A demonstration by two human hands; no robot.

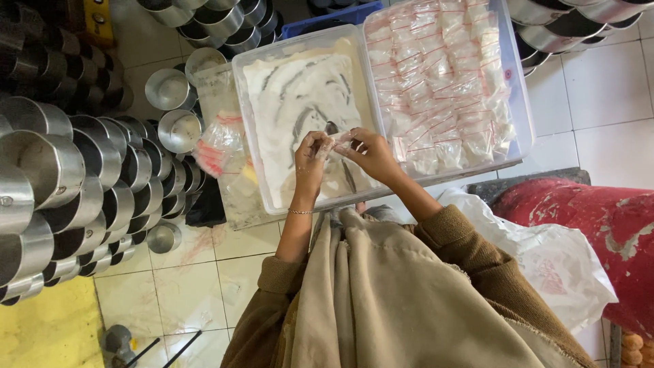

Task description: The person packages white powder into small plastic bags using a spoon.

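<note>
My left hand (310, 160) and my right hand (371, 153) meet over a clear plastic tub (248, 95) that holds white powder (300, 95). Between the fingertips of both hands is a small clear plastic bag (338, 141) with a red strip. A thin bracelet circles my left wrist. To the right, a second clear tub (521, 102) is filled with several small filled bags (443, 82) sealed with red strips. Brown sleeves and a beige cloth cover my arms and lap.
Rows of stacked metal pots (75, 177) crowd the left side on a white tiled floor. A bundle of empty bags (218, 146) lies left of the powder tub. More metal pots (565, 27) stand at top right. A red object (593, 218) and white plastic sheet (545, 259) lie right.
</note>
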